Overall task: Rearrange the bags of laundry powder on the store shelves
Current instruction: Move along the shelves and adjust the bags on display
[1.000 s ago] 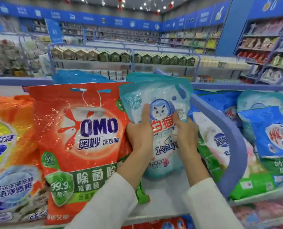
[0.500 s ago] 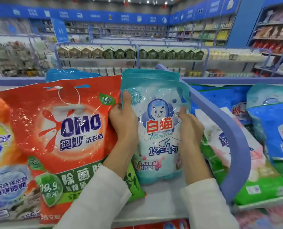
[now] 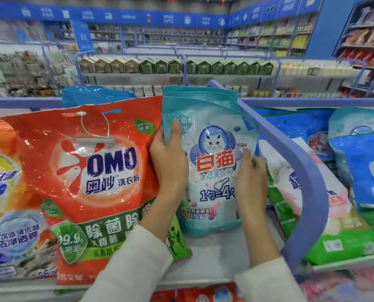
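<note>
A pale teal bag (image 3: 212,162) with a cat print is being held upright by its side edges, touching a large red OMO bag (image 3: 90,175) being stood at its left.

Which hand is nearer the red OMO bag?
Left. The left hand grips the left edge of the cat bag, directly beside the OMO bag; the right hand holds its opposite edge, farther off.

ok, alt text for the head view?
Both hands hold a teal cat-logo bag upright on a store shelf, the left hand gripping its left edge, the right hand its right side. A red OMO bag stands to its left, a purple divider to its right.
</note>
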A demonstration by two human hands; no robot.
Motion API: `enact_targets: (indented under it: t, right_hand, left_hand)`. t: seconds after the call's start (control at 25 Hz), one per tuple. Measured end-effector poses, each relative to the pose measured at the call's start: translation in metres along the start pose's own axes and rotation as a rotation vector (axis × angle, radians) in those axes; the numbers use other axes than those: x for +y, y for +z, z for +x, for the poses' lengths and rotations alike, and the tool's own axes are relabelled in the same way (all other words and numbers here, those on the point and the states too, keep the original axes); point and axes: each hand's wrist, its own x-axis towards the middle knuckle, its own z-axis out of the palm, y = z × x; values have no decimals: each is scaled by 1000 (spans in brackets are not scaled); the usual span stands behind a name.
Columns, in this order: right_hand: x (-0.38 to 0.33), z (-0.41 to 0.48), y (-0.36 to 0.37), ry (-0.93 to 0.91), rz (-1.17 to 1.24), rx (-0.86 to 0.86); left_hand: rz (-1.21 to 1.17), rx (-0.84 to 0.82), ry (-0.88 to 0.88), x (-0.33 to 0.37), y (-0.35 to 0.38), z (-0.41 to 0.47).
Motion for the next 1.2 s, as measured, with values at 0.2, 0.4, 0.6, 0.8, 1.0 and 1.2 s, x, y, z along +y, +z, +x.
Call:
enact_targets:
  t: [0.2, 0.4, 0.6, 0.8, 1.0, 1.2]
  right_hand:
    - [70, -45, -35, -9, -17, -324]
    - [79, -52, -33, -40, -229, -401]
    - [68, -46, -19, -98, -235, -312]
    - [51, -45, -26, -70, -192, -303]
    - [-17, -30, 2, -393, -155, 53]
    - [-26, 0, 28, -403, -362, -32]
  left_hand:
    - [228, -304, 17, -9, -37, -42]
    - [495, -297, 78, -31, -59, -128]
    - [773, -460, 151, -69, -65, -148]
    - [967, -363, 158, -72, -46, -150]
    - [993, -346, 136, -52, -41, -143]
    - [1212, -366, 52, -47, -36, -131]
